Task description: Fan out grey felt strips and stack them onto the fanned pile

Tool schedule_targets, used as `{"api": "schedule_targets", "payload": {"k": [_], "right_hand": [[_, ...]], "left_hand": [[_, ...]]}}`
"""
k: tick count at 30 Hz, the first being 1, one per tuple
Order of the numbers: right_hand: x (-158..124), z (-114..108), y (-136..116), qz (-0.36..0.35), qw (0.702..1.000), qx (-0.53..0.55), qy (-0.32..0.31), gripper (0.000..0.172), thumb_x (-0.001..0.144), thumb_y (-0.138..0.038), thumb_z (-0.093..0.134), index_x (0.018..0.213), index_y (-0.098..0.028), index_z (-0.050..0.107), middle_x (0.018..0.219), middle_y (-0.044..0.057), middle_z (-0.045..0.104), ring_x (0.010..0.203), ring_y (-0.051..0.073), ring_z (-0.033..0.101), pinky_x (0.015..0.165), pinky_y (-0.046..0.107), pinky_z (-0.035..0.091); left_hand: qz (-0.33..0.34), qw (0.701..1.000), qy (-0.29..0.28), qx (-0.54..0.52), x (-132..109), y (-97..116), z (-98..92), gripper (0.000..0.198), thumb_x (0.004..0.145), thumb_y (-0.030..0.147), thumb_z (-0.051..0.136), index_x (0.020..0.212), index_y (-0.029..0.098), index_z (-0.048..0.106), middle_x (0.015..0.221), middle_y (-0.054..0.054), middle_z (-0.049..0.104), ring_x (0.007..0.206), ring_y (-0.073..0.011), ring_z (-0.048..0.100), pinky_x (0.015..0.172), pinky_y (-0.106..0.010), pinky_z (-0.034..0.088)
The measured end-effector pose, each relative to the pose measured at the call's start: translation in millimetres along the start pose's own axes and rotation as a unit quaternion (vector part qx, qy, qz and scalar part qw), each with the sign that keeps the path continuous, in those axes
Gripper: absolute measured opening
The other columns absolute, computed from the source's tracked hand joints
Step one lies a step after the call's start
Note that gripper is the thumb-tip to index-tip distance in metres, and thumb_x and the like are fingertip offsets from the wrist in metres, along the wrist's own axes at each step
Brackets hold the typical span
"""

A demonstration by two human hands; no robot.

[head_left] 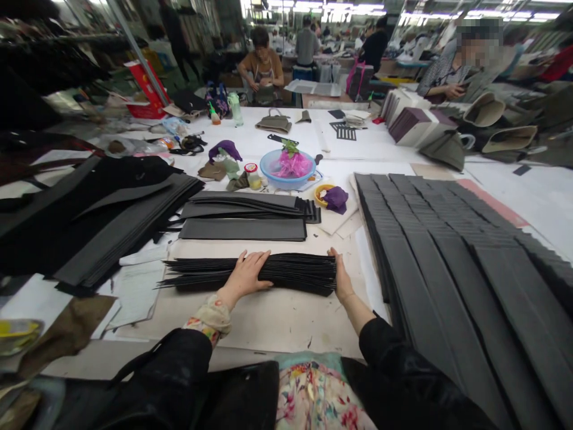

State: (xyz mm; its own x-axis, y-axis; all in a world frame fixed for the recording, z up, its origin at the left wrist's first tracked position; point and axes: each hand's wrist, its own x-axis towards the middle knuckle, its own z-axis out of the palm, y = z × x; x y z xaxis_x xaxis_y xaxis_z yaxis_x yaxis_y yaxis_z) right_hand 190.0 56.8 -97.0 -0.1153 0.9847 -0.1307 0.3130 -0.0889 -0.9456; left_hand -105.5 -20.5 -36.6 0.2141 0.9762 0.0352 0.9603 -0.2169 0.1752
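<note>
A thick stack of black fabric strips (295, 272) stands on its long edges before me, its left end fanned apart. My left hand (249, 275) grips it near the middle, fingers over the top and thumb along the near side. At the stack's right end, my right hand (342, 277) is cupped round the even ends, thumb side up. Just beyond lies a grey strip (244, 229) with a black edge, and behind that a loose pile of grey and black strips (242, 206).
Rows of overlapping grey strips (447, 275) cover the right side. More grey and black pieces (129, 227) are heaped at left. A blue basin (268, 168) with a pink bag, a yellow bowl (320, 194) and scraps stand behind. Co-workers (264, 65) sit across the table.
</note>
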Motion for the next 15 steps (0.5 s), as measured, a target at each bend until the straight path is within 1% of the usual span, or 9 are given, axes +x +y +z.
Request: {"api": "schedule_targets", "payload": {"k": [3, 5, 6, 7, 8, 9, 10, 12, 15], "right_hand": [[-0.5, -7.4, -18.1, -0.025, 0.999, -0.031, -0.007, 0.067, 0.083, -0.059, 0.015, 0.135, -0.016, 0.023, 0.139, 0.012, 0.032, 0.128, 0.019, 0.027, 0.105, 0.041, 0.023], [-0.4, -8.9, -37.3, -0.105, 0.988, -0.105, -0.047, 0.073, 0.078, -0.060, 0.034, 0.135, -0.016, 0.022, 0.141, 0.012, 0.026, 0.130, 0.021, 0.021, 0.107, 0.042, 0.016], [-1.0, -6.5, -47.7, -0.164, 0.969, -0.164, -0.088, 0.077, 0.075, -0.059, 0.042, 0.135, -0.016, 0.022, 0.142, 0.012, 0.026, 0.130, 0.022, 0.020, 0.107, 0.043, 0.015], [-2.3, -1.8, -57.6, -0.226, 0.937, -0.231, -0.135, 0.080, 0.071, -0.057, 0.049, 0.135, -0.016, 0.023, 0.141, 0.013, 0.027, 0.130, 0.024, 0.022, 0.106, 0.043, 0.014], [-4.4, 4.7, -66.2, -0.276, 0.897, -0.297, -0.177, 0.082, 0.069, -0.055, 0.053, 0.135, -0.015, 0.024, 0.139, 0.014, 0.030, 0.128, 0.026, 0.024, 0.105, 0.045, 0.015], [-7.1, 12.3, -73.1, -0.305, 0.859, -0.356, -0.207, 0.081, 0.068, -0.052, 0.055, 0.134, -0.015, 0.025, 0.137, 0.015, 0.034, 0.125, 0.027, 0.029, 0.104, 0.045, 0.018], [-10.1, 20.1, -77.9, -0.312, 0.834, -0.399, -0.221, 0.080, 0.068, -0.047, 0.057, 0.134, -0.014, 0.026, 0.133, 0.015, 0.039, 0.121, 0.028, 0.034, 0.101, 0.045, 0.022], [-16.4, 32.1, -80.9, -0.298, 0.808, -0.456, -0.224, 0.076, 0.068, -0.040, 0.058, 0.132, -0.012, 0.029, 0.120, 0.015, 0.049, 0.108, 0.028, 0.044, 0.092, 0.043, 0.032], [-24.4, 35.0, -75.9, -0.292, 0.794, -0.481, -0.229, 0.063, 0.068, -0.035, 0.057, 0.125, -0.014, 0.038, 0.105, 0.012, 0.054, 0.096, 0.025, 0.048, 0.082, 0.037, 0.036]], "left_hand": [[-0.010, 1.000, 0.002, 0.006, 0.0, 2.0, 0.2, 0.074, 0.068, 0.049, 0.061, 0.129, 0.021, 0.030, 0.117, -0.009, 0.050, 0.109, -0.0249, 0.043, 0.098, -0.042, 0.023], [-0.015, 1.000, 0.005, 0.010, 0.1, 4.9, -0.1, 0.068, 0.068, 0.048, 0.061, 0.125, 0.021, 0.035, 0.112, -0.008, 0.052, 0.105, -0.0245, 0.045, 0.094, -0.039, 0.027], [-0.016, 1.000, 0.007, 0.011, 0.2, 7.0, -0.5, 0.066, 0.068, 0.048, 0.061, 0.123, 0.021, 0.036, 0.111, -0.008, 0.052, 0.105, -0.0245, 0.045, 0.093, -0.039, 0.028], [-0.016, 1.000, 0.009, 0.013, 0.3, 9.3, -1.2, 0.065, 0.068, 0.048, 0.061, 0.122, 0.020, 0.037, 0.110, -0.008, 0.053, 0.104, -0.0246, 0.045, 0.093, -0.039, 0.028], [-0.017, 1.000, 0.010, 0.013, 0.0, 11.5, -2.1, 0.065, 0.068, 0.048, 0.061, 0.122, 0.020, 0.037, 0.110, -0.008, 0.053, 0.104, -0.0246, 0.045, 0.093, -0.039, 0.028], [-0.015, 1.000, 0.009, 0.012, -0.9, 13.0, -3.3, 0.064, 0.068, 0.047, 0.061, 0.122, 0.020, 0.038, 0.110, -0.008, 0.053, 0.104, -0.0245, 0.045, 0.092, -0.039, 0.029], [-0.012, 1.000, 0.006, 0.011, -2.9, 13.0, -4.9, 0.064, 0.068, 0.046, 0.061, 0.122, 0.020, 0.037, 0.110, -0.008, 0.052, 0.104, -0.0243, 0.045, 0.092, -0.038, 0.029], [-0.003, 1.000, -0.010, 0.004, -11.9, 6.1, -9.4, 0.064, 0.069, 0.040, 0.062, 0.124, 0.021, 0.035, 0.112, -0.008, 0.052, 0.104, -0.0237, 0.045, 0.091, -0.037, 0.031], [-0.020, 0.999, -0.046, 0.000, -40.4, -24.0, -20.4, 0.064, 0.068, 0.030, 0.060, 0.126, 0.023, 0.033, 0.115, -0.008, 0.051, 0.106, -0.0241, 0.045, 0.091, -0.037, 0.033]]}}
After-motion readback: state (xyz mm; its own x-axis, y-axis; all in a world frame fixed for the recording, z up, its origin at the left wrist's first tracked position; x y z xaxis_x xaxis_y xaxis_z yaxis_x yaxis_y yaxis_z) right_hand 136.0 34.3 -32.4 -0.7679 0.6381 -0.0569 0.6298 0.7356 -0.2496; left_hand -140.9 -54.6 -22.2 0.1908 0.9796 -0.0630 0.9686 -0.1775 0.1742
